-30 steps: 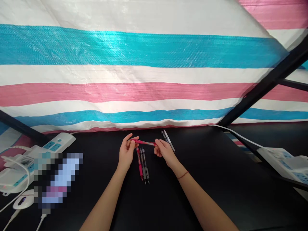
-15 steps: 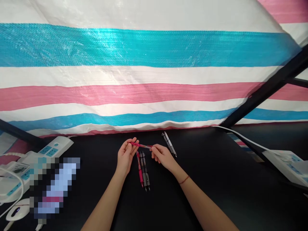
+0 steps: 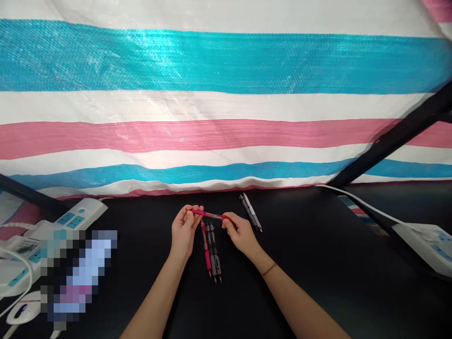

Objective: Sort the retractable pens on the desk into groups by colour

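By the left hand [image 3: 182, 233] and the right hand [image 3: 242, 233], opposite ends of a red pen [image 3: 211, 216] are pinched, its long axis held crosswise between them above the counter [image 3: 303, 254], dipping slightly toward the right. Just nearer the body, a second red pen [image 3: 206, 254] and two grey pens [image 3: 213, 260] are laid lengthwise; beyond the right hand, two more pens [image 3: 252, 210] are seen.

Striped sheet [image 3: 226, 63]: glossy woven plastic; table [image 3: 303, 268]: smooth, matt; held pen [image 3: 209, 215]: part-clear plastic; left power strip [image 3: 86, 210]: smooth plastic.
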{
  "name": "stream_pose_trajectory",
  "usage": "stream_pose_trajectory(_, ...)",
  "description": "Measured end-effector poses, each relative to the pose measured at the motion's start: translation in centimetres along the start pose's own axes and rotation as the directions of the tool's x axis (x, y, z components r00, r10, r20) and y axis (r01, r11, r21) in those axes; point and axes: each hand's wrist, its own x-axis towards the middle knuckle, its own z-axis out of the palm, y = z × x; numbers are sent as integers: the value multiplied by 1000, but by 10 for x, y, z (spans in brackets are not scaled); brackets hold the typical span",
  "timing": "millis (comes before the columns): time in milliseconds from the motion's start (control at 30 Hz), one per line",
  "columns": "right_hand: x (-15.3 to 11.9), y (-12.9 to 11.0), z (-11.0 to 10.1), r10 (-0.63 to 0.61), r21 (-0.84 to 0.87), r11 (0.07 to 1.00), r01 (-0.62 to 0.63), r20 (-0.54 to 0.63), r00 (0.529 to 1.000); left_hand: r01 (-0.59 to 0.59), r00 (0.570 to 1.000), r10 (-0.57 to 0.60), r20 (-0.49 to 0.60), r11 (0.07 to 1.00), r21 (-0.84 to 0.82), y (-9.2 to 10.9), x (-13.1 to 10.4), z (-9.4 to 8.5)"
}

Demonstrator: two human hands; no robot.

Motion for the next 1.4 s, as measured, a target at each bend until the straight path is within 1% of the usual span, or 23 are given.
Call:
stream_pose_trajectory(167,-1,-3,0,-171,-130,979,159,-95,981,6,1000,-6,-22,1000,16,-2,-1,0)
stream_pose_trajectory(233,-1,-4,0,-176,-125,979,162,-110,978,8,1000,-7,-28,1000,12,-2,-1,-1)
stream_pose_trajectory(300,-1,-3,0,-106,-67,993,99,-106,989,8,999,-8,-32,1000,1,-2,0,-3)
stream_pose_trajectory(367,0,-2,0,4,33,999,-2,-60,998,11,999,-12,-31,1000,-12,-1,1,-4)
stream_pose_trajectory(433,2,0,-1,98,140,986,-96,-9,995,21,1000,-21,-14,1000,-21,0,2,-5)
stream_pose_trajectory(500,4,2,-2,148,222,964,-147,14,989,35,999,-35,4,999,-9,1,3,-5)
stream_pose_trajectory(567,5,2,-4,177,267,947,-180,35,984,44,999,-44,1,999,19,2,4,-5)
stream_pose_trajectory(633,6,1,-4,192,303,932,-201,59,980,54,998,-52,-25,998,46,2,5,-5)
stream_pose_trajectory(700,6,0,-3,198,338,919,-204,55,979,66,996,-63,-55,996,57,1,6,-6)
stream_pose_trajectory(800,5,-1,-1,198,373,909,-188,11,980,78,995,-75,-72,996,49,1,6,-7)
stream_pose_trajectory(933,7,0,1,249,436,879,-195,-68,966,77,996,-77,-44,997,-4,1,6,-6)
stream_pose_trajectory(1000,8,0,0,289,453,859,-239,-43,956,80,996,-80,-29,997,-20,1,5,-5)
stream_pose_trajectory(1067,9,0,-2,312,457,843,-283,13,950,80,997,-80,-21,997,-8,2,4,-4)
stream_pose_trajectory(1167,11,1,-7,318,512,805,-299,51,947,30,1000,-30,-5,994,109,3,3,-4)
stream_pose_trajectory(1300,12,1,-12,321,601,753,-269,23,947,-66,998,65,14,941,332,1,3,-6)
stream_pose_trajectory(1400,13,3,-11,332,606,745,-278,25,943,-91,995,96,7,923,374,0,3,-8)
